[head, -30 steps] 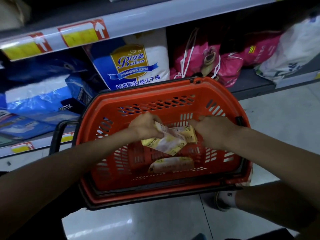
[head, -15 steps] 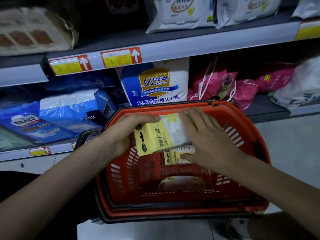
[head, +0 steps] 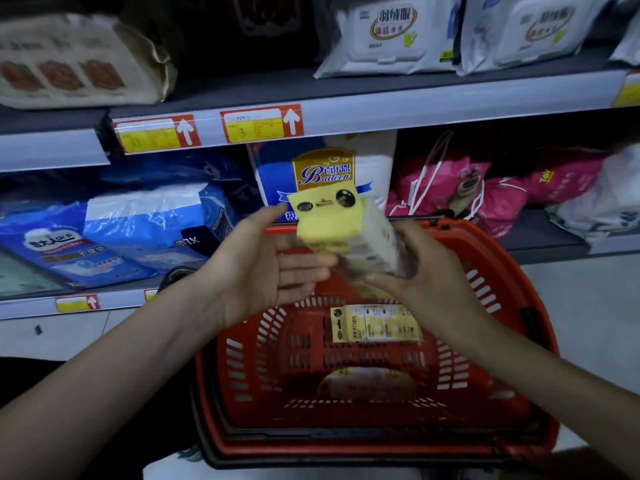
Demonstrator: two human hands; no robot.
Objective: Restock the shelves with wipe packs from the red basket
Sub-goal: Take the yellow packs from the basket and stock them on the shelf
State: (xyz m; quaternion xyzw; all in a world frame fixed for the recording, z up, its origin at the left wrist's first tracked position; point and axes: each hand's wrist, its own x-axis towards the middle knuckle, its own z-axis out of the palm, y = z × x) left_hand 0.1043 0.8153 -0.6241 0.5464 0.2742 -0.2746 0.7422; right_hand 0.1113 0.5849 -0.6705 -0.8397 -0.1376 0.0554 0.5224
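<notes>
yellow wipe pack (head: 330, 221) just came up out of the red basket (head: 491, 251), right hand (head: 427, 275) fingers curled round it, left hand (head: 259, 271) fingers straight against it, shelf next I reckon

One cam only, head-worn, wide-angle. Looks fwd & down from above the near side of the basket (head: 346, 448), facing the shelves (head: 415, 105) just behind it. Close in: basket fills lower mid of frame, near rim almost at the bottom edge. Forearms enter from the bottom corners. Left hand (head: 263, 271) & right hand (head: 426, 282) meet over the basket's far rim w/ a pack (head: 339, 226), slightly blurred. Two shelf levels show above & behind the basket, top one cut by the frame edge. Floor (head: 588, 323) shows right of the basket. Shelf edges tilt & bow toward the sides, i.e. lens distortion.
</notes>
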